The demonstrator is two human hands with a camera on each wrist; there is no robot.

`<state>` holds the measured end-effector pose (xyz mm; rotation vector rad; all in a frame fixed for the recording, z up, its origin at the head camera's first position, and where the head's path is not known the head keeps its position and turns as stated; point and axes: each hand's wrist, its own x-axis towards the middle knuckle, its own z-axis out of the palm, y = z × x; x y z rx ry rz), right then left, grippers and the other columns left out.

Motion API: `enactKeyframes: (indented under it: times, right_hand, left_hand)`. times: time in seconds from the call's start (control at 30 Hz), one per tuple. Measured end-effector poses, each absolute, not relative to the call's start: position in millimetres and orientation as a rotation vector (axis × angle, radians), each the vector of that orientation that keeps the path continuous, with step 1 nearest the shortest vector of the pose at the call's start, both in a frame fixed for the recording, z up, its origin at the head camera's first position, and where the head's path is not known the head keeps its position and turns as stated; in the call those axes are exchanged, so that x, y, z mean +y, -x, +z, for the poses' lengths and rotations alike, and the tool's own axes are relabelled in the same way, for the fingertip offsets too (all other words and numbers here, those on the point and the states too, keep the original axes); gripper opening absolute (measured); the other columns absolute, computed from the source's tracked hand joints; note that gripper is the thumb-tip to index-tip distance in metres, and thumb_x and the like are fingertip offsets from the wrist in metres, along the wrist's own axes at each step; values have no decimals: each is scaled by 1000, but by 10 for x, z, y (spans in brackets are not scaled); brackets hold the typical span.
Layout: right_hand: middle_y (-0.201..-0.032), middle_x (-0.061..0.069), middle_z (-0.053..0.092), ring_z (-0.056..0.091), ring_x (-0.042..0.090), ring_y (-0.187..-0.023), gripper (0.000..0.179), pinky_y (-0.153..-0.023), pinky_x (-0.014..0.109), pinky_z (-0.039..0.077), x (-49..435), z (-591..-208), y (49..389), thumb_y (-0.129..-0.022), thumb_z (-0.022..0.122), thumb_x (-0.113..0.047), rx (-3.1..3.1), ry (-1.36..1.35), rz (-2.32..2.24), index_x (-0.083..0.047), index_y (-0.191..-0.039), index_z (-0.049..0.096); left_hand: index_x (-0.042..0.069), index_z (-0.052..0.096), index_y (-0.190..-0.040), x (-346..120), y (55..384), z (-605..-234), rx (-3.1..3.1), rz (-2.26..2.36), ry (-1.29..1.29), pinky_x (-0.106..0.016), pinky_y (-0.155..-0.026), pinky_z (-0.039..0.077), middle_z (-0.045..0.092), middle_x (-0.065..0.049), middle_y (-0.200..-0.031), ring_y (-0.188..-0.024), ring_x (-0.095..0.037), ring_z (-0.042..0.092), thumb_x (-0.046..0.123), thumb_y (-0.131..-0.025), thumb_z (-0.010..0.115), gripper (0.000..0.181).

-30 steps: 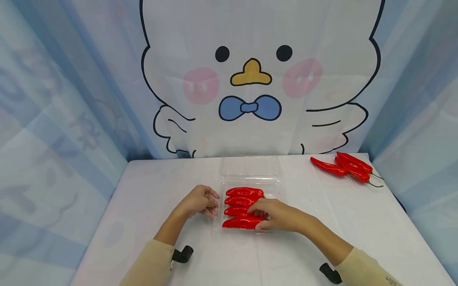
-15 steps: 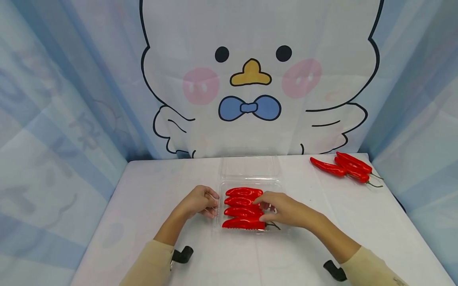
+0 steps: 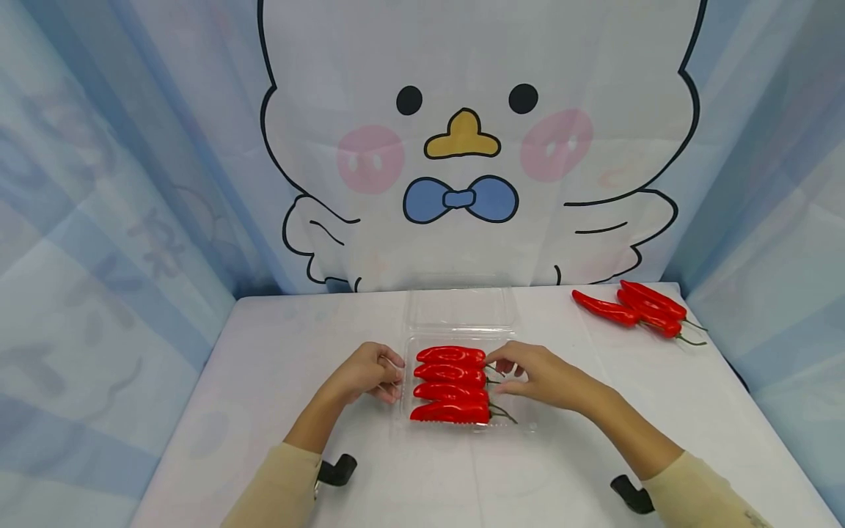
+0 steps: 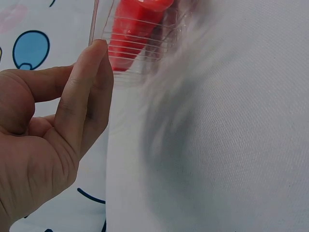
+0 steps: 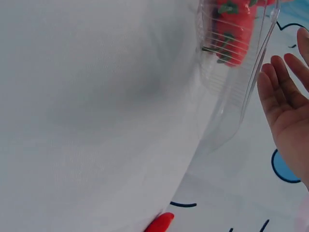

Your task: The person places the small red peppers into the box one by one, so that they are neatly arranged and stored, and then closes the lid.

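Several red chili peppers (image 3: 451, 394) lie side by side in a clear plastic clamshell box (image 3: 422, 342), their stems pointing right. The box's lid (image 3: 461, 309) is folded back. At the box's left edge my left hand (image 3: 370, 372) touches the rim with its fingertips; the left wrist view shows those fingers (image 4: 77, 92) fairly straight against the clear wall. My right hand (image 3: 538, 374) hovers over the box's right side near the stems, fingers loosely bent and holding nothing. In the right wrist view its fingers (image 5: 282, 84) are apart from the box's edge.
Three more red chili peppers (image 3: 606, 308) lie in a loose pile at the table's back right corner. White cloth covers the table (image 3: 317, 323). A curtain (image 3: 462, 249) with a cartoon bird stands behind, and blue curtains (image 3: 119, 220) flank both sides.
My right hand has drawn back to the right and slightly up from the peppers, uncovering their stems. My left hand has stayed at the box's left edge.
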<state>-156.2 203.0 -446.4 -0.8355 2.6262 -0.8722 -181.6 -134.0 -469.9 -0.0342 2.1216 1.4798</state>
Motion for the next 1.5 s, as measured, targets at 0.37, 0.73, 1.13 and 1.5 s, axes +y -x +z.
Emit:
enactKeyframes:
  times: [0.37, 0.73, 1.13, 1.5]
  right_hand:
    - [-113, 7, 70, 66, 23, -103, 48, -87, 46, 63, 2292, -4445, 1643, -91, 81, -24, 2719, 710, -876, -9, -133, 64]
    - [-116, 12, 71, 67, 28, -105, 47, -88, 48, 63, 2581, -4459, 1735, -91, 80, -22, 2802, 594, -885, -7, -132, 64]
    - [-122, 16, 70, 67, 34, -110, 50, -94, 52, 61, 2863, -4529, 1846, -91, 80, -22, 2878, 504, -856, -4, -135, 63]
    - [-140, 23, 61, 59, 47, -123, 56, -94, 59, 59, 3074, -4586, 1952, -94, 77, -28, 2960, 311, -857, -5, -141, 57]
  left_hand:
    - [-3, 63, -113, -1341, 1825, -4707, 2125, 1475, 32, -29, -58, 63, 70, -14, -80, -59, -18, 69, 3, -96, 69, 19]
    - [-4, 63, -112, -1328, 1815, -4703, 2122, 1488, 38, -29, -57, 63, 70, -14, -80, -59, -18, 69, 3, -96, 70, 19]
    - [-4, 63, -113, -1331, 1815, -4736, 2110, 1495, 29, -30, -57, 63, 70, -14, -80, -59, -18, 69, 2, -96, 69, 19]
    - [-4, 63, -114, -1342, 1811, -4707, 2122, 1486, 40, -30, -58, 63, 70, -15, -81, -60, -19, 70, 4, -96, 70, 20]
